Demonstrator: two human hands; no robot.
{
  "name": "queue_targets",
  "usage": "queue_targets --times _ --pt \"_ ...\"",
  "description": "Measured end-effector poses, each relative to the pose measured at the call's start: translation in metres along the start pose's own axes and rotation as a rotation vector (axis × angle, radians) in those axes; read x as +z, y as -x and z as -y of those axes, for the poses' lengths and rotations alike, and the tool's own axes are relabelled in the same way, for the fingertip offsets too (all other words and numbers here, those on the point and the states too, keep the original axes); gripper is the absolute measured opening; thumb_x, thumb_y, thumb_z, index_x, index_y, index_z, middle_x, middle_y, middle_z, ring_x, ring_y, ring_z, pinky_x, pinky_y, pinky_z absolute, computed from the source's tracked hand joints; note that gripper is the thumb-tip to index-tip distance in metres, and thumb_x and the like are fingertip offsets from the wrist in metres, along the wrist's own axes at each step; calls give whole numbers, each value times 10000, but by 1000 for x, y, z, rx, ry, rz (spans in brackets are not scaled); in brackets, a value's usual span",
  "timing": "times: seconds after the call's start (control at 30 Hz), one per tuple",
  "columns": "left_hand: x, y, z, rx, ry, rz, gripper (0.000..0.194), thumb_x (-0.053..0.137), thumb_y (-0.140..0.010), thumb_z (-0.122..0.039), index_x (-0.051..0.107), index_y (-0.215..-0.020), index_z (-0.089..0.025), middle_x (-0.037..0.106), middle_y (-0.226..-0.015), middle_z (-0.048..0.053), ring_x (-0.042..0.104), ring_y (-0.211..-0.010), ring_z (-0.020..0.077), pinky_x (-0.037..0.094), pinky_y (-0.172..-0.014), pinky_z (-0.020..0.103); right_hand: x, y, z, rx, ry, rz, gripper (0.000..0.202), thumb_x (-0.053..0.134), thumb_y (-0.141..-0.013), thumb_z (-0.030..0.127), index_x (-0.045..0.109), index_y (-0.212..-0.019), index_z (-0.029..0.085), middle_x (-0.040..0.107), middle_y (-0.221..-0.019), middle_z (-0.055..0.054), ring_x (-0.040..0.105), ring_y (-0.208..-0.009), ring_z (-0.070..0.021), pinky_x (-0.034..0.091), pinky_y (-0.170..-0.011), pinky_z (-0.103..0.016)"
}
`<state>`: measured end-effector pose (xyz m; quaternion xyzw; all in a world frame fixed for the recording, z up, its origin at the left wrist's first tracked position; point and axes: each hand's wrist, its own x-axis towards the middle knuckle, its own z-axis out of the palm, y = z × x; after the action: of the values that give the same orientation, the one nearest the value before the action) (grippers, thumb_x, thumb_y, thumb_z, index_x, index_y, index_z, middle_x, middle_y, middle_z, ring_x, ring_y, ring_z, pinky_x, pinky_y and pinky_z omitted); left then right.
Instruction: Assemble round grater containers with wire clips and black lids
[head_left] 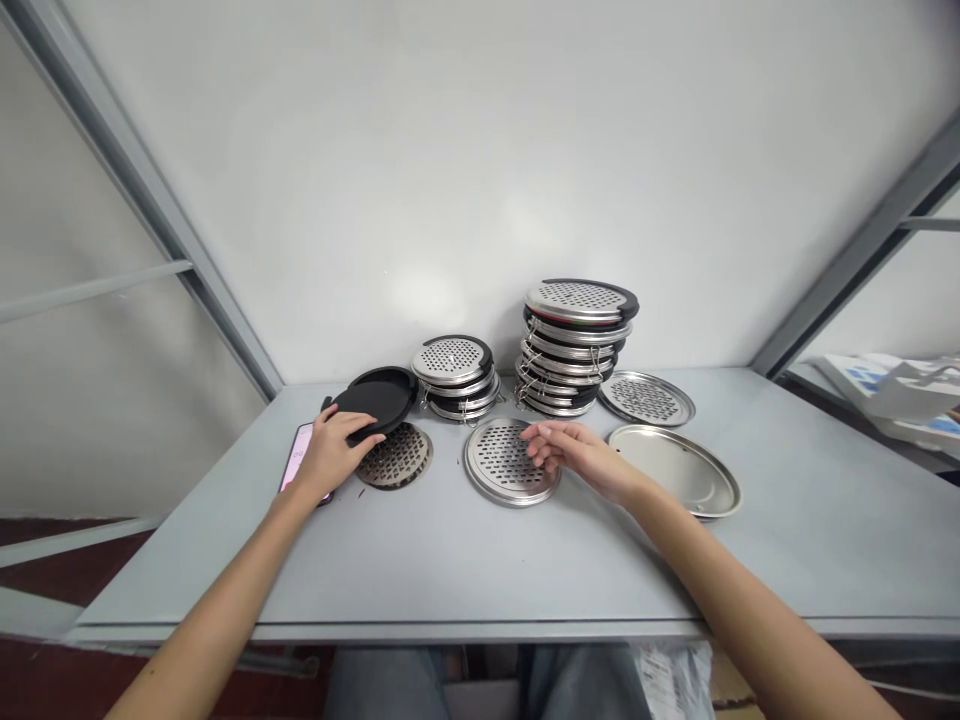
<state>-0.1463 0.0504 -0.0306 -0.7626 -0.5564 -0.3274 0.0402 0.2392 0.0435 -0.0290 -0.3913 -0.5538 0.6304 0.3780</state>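
My left hand is closed on the edge of a black round disc. This disc is tilted over another black disc behind it and partly over a dark perforated metal plate. My right hand hovers at the right edge of a shiny perforated metal disc lying flat, its fingers loosely curled and slightly apart. I see nothing between them. A shallow metal lid lies beside my right forearm, and a perforated metal plate lies behind that lid.
Against the back wall stand a tall stack of metal-and-black round grater-like pieces with wire clips and a shorter stack. A phone lies left of my left hand. Papers sit on the right. The table's front edge is near me.
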Motion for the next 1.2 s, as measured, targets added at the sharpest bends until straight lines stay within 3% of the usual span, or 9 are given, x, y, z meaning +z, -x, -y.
queue_targets --times 0.5,0.73,0.93,1.2 --pt "21 -23 14 -106 55 60 344 614 -771 -519 710 -890 -211 735 -1027 82 660 -998 277 311 -1099 512 2 1 0 -14 114 9 412 624 -814 539 678 -978 165 657 -845 -64 610 -751 -155 463 -624 -268" --pt "21 -34 19 -136 102 133 400 600 -750 -569 710 -905 -217 722 -1087 87 640 -1067 282 206 -1159 519 1 1 0 -22 157 17 418 613 -818 542 677 -987 165 661 -857 -71 615 -759 -158 477 -627 -268" --pt "12 -25 13 -95 109 183 370 612 -773 -545 712 -944 -232 714 -1112 79 644 -1065 285 149 -1165 562 2 2 1 -8 140 15 394 619 -822 526 673 -984 171 658 -854 -67 611 -759 -158 472 -608 -259" --pt "15 -28 25 -101 112 144 375 602 -785 -552 710 -941 -229 717 -1105 95 649 -1048 282 151 -1161 558 1 1 0 -15 172 20 413 608 -826 543 671 -994 172 665 -862 -73 613 -768 -164 475 -618 -264"
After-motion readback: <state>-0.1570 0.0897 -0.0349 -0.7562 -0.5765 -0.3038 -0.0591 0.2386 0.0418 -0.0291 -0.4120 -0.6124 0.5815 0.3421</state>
